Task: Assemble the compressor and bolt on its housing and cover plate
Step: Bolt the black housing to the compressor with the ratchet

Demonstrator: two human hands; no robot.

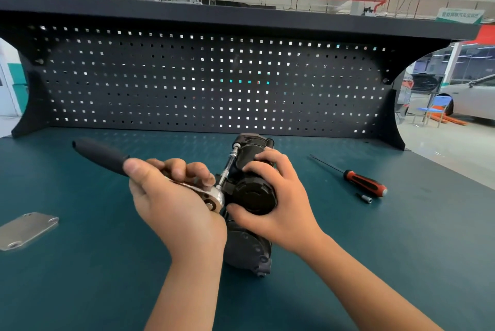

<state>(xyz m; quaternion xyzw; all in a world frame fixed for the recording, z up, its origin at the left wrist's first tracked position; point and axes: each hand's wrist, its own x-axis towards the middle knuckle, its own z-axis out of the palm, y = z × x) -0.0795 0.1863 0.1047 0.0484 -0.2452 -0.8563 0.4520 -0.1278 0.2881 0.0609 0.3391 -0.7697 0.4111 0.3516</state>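
Note:
A black compressor (250, 246) lies lengthwise on the green bench top, its far end toward the pegboard. My right hand (278, 196) grips its round black housing from the right. My left hand (174, 196) holds a ratchet wrench (103, 154) near its chrome head, the black handle pointing up and left. A thin chrome extension (229, 162) runs from the ratchet head to a bolt on the compressor's far left side. A flat grey cover plate (26, 229) lies apart at the left edge of the bench.
A red-and-black screwdriver (361, 182) lies to the right of the compressor, with a small chrome socket bit (366, 199) just in front of it. A dark pegboard (209, 81) with a shelf above closes off the back of the bench.

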